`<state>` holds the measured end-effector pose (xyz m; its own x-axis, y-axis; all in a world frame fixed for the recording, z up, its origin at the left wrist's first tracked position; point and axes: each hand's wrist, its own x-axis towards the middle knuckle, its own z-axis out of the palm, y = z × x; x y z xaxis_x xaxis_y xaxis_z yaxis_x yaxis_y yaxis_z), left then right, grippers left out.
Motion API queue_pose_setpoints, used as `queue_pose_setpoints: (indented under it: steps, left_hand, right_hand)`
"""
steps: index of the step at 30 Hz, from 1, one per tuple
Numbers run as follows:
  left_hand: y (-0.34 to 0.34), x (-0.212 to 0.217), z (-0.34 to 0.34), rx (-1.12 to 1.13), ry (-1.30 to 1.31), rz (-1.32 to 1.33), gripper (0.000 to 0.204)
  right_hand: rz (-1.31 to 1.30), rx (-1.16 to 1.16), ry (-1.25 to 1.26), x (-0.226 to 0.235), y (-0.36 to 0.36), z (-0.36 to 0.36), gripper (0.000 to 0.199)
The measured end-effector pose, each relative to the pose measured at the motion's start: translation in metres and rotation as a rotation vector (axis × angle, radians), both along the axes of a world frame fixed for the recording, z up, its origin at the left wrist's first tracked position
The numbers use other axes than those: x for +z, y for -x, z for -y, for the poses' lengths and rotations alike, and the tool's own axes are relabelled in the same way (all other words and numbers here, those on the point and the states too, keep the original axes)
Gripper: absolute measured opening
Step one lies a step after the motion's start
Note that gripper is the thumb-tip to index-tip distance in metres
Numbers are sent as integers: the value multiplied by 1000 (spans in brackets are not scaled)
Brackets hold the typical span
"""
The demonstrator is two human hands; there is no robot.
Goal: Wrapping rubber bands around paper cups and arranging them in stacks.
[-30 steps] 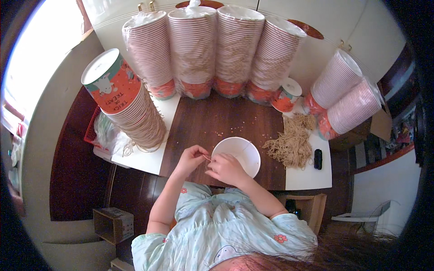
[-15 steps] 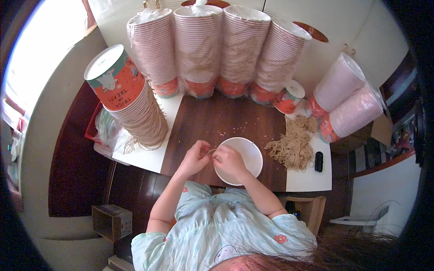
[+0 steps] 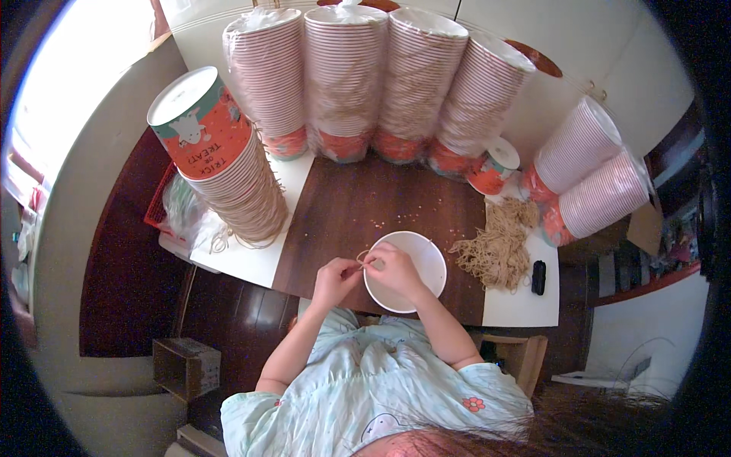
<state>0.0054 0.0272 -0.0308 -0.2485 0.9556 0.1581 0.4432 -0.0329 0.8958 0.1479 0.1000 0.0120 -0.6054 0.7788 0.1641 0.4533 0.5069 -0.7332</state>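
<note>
A white paper bucket point(image 3: 426, 263) stands at the near middle of the brown table, its mouth facing up. My left hand point(image 3: 335, 282) is just left of its rim, fingers pinched on a thin tan cord point(image 3: 361, 257). Over the rim's left side, my right hand point(image 3: 392, 268) pinches the same cord, which makes a small loop between the two hands. How the cord meets the bucket wall is hidden by my fingers. To the right lies a loose heap of tan cords point(image 3: 499, 244).
Tall plastic-wrapped bucket stacks point(image 3: 343, 84) line the back. At left leans a stack of orange-and-green buckets point(image 3: 202, 137) with cords hanging from it. A small orange cup point(image 3: 493, 169), more wrapped stacks point(image 3: 605, 194) and a black object point(image 3: 538, 278) are at right. Bits litter the tabletop point(image 3: 327, 206).
The cord loop between my fingers now shows more plainly above them. Both hands have shifted slightly and stay at the bucket's left rim. The whole view has turned a little.
</note>
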Motion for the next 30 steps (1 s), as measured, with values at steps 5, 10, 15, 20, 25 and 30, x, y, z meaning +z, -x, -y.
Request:
queue_pose_setpoints:
  steps: [5,10,15,20,25,30]
  left_hand:
    - [-1,7,-2,73,-62,-15,14]
    - [-3,8,-6,46,-125,160,19]
    - [2,-4,-9,-53,-147,354,19]
    - [3,1,-9,-95,-14,342,17]
    - [4,-9,-13,-98,-79,235,14]
    - [3,-12,-12,-91,-21,278,10]
  right_hand:
    - [2,24,5,-2,-3,-2,10]
    - [10,23,37,0,-3,-1,10]
    - [-14,37,7,-3,-4,-4,9]
    - [-14,33,7,-4,-6,-5,9]
    - [-13,39,20,-4,-5,-4,9]
    - [14,27,20,-1,-6,-4,8]
